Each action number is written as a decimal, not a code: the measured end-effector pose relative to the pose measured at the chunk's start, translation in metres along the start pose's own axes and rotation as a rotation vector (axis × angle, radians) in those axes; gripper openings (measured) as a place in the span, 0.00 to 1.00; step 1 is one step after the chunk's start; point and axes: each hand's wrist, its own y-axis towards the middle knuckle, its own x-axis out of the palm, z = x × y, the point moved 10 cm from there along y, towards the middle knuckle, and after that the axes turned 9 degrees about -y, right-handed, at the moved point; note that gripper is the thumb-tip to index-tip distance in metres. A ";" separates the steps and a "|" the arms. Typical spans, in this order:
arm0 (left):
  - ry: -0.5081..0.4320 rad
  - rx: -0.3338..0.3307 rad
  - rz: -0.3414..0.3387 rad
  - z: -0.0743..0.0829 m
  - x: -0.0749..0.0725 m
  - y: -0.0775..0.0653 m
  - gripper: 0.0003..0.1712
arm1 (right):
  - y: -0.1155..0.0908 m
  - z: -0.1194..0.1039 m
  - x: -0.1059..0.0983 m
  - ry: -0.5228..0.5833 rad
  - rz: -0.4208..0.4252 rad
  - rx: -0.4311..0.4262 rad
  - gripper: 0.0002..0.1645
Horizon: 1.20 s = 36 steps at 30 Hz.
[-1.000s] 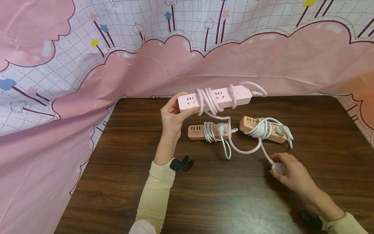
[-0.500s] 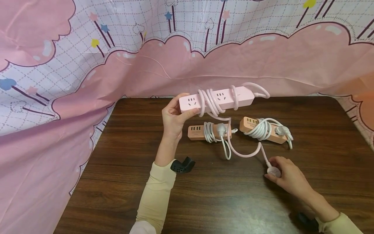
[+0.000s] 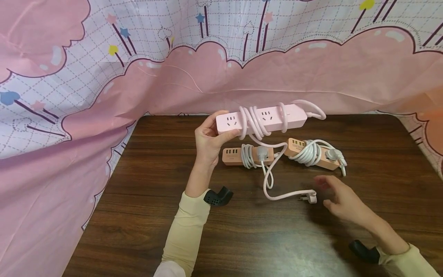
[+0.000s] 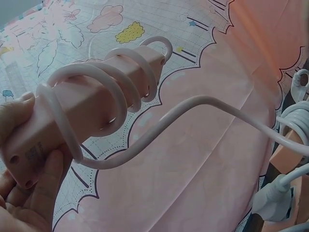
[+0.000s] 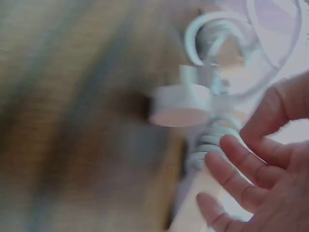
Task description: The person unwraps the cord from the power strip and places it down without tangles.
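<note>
My left hand [image 3: 209, 140] grips the left end of a pink power strip [image 3: 294, 115], which is raised above the table. Pink cord loops several times around the strip, and a loose length [image 3: 271, 198] hangs down to a plug [image 3: 312, 197] with its prongs pointing left. Just right of that plug, my right hand [image 3: 347, 200] has its fingers spread and holds nothing. In the left wrist view, the thumb and fingers wrap the end of the power strip [image 4: 91, 104]. The right wrist view is blurred, with the plug [image 5: 181, 104] apart from the fingertips [image 5: 215, 157].
Two orange power strips lie on the dark wooden table [image 3: 155, 215] behind the hands. The left strip [image 3: 232, 157] and the right strip [image 3: 294, 145] both have white cords wound round them, with plugs at their right parts. A patterned pink curtain [image 3: 221, 77] hangs behind.
My right hand has let go of the pink cord's plug, which now hangs apart to the left of the fingers. The left hand and pink strip have shifted slightly right.
</note>
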 end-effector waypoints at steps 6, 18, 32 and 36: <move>-0.001 -0.007 -0.006 -0.003 0.003 -0.001 0.32 | 0.033 -0.004 -0.031 0.128 0.175 0.083 0.19; -0.011 -0.005 -0.005 -0.002 0.001 -0.001 0.32 | 0.094 -0.030 -0.012 0.273 0.096 0.078 0.19; -0.048 -0.001 0.006 -0.001 -0.001 -0.001 0.33 | 0.114 -0.051 -0.012 0.584 0.038 -0.043 0.07; -0.052 -0.014 0.000 0.000 -0.002 -0.001 0.32 | 0.121 -0.045 -0.021 0.717 0.068 0.001 0.07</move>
